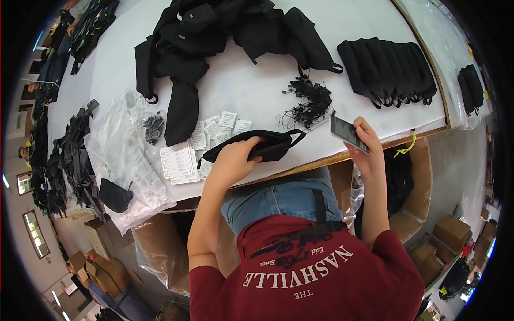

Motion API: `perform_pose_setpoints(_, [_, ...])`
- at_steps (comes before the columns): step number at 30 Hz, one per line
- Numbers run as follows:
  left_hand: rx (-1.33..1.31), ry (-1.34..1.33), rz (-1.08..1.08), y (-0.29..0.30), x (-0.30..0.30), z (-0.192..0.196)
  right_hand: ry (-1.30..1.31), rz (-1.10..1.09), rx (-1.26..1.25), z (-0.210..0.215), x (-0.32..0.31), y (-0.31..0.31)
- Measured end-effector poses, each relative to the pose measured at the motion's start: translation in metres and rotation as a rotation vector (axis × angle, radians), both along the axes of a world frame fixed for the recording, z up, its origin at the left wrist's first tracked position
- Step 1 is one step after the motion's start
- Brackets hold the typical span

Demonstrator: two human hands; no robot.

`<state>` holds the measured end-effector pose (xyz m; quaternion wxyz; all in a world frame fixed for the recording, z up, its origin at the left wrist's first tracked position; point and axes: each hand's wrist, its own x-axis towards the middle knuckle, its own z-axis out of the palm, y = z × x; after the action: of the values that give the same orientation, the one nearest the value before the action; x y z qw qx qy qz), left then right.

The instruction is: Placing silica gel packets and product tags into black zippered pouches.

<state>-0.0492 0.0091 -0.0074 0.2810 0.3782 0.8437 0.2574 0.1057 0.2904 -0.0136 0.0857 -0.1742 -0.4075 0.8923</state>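
the left hand (235, 160) has its grip around the open side of a black pouch (276, 150) at the near edge of the desk (241, 91), beside white labels (178, 160). the right hand (367, 142) pinches a dark card (342, 130), apart from the pouch. the step seems to be handling both together; the next move likely calls for a steady left hold and a light right pinch.

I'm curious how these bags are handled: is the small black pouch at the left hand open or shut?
Open: the black pouch has its upper edges spread apart, with the left hand at the gap.
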Motion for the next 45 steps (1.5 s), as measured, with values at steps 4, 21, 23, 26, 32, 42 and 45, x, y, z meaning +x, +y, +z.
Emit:
perform_pose_setpoints(4, [-0.095,0.058,0.023,-0.01,0.015,0.008,0.139,-0.164,-0.313,0.024,-0.036,-0.036])
perform_pose_setpoints(21, [-0.044,-0.124,-0.204,-0.012,0.072,0.058,-0.025,-0.144,-0.357,-0.001,-0.09,-0.053])
perform_pose_setpoints(23, [-0.039,-0.184,-0.124,-0.017,0.07,0.06,-0.131,-0.257,-0.231,0.01,-0.095,-0.049])
perform_pose_setpoints(26, [0.033,-0.235,0.022,-0.03,0.069,0.051,-0.238,-0.437,-0.01,0.025,-0.095,-0.046])
perform_pose_setpoints(32, [0.157,-0.029,0.094,-0.034,0.067,0.047,-0.102,0.052,0.653,0.04,-0.075,-0.052])
perform_pose_setpoints(42, [0.235,0.278,0.092,-0.023,0.074,0.037,-0.004,0.829,1.527,0.035,-0.065,-0.092])
perform_pose_setpoints(45, [0.303,0.272,-0.072,-0.026,0.075,0.028,0.148,0.928,1.615,0.018,-0.056,-0.095])
